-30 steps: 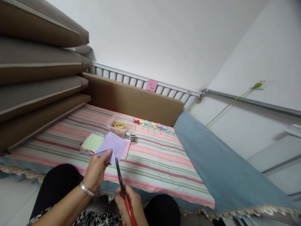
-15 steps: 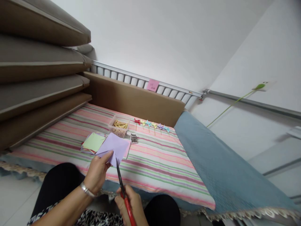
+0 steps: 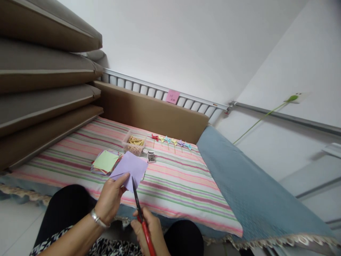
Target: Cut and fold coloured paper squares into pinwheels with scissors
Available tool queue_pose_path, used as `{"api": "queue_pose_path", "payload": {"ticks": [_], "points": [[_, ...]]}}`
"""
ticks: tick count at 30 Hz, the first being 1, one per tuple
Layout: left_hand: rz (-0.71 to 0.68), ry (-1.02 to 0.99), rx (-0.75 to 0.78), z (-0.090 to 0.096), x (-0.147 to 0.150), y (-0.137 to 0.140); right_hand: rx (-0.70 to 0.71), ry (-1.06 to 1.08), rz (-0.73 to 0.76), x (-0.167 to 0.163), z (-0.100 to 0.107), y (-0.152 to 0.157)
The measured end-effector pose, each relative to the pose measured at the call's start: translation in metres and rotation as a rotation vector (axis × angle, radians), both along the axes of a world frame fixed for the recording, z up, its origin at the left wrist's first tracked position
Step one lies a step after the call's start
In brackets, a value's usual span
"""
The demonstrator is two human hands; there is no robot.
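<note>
A square of purple paper [image 3: 133,165] is pinched at its near left edge by my left hand [image 3: 110,197], thumb on top. My right hand [image 3: 149,231] grips red-handled scissors [image 3: 137,202]. Their dark blades reach up to the paper's near edge, close to my left thumb; whether they are parted is hard to tell. Left of the purple sheet lies a stack of coloured paper squares [image 3: 106,161], light green on top. Behind the sheet stands a clear plastic box [image 3: 134,143] with thin wooden sticks. A small silvery item [image 3: 151,156] lies to the right of it.
Several small paper pinwheels [image 3: 174,141] on sticks lie in a row on the striped cloth [image 3: 181,185]. A brown board [image 3: 151,110] runs along the back. Thick brown cushions [image 3: 48,81] are piled at the left. A pink note [image 3: 172,96] hangs on the rail.
The purple paper and my left hand have shifted slightly down and right. The scissors stay at the paper's near edge, in my right hand.
</note>
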State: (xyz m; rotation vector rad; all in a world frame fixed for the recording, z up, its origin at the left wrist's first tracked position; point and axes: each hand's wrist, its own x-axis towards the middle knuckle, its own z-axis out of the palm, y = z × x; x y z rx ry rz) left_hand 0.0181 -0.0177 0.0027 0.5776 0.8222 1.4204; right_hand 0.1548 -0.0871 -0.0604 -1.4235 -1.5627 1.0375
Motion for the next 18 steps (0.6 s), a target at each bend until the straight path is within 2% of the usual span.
{"api": "queue_pose_path", "payload": {"ticks": [18], "points": [[0.000, -0.032, -0.011, -0.0030, 0.0008, 0.0004, -0.028, 0.005, 0.006, -0.0016, 0.0091, 0.0001]]}}
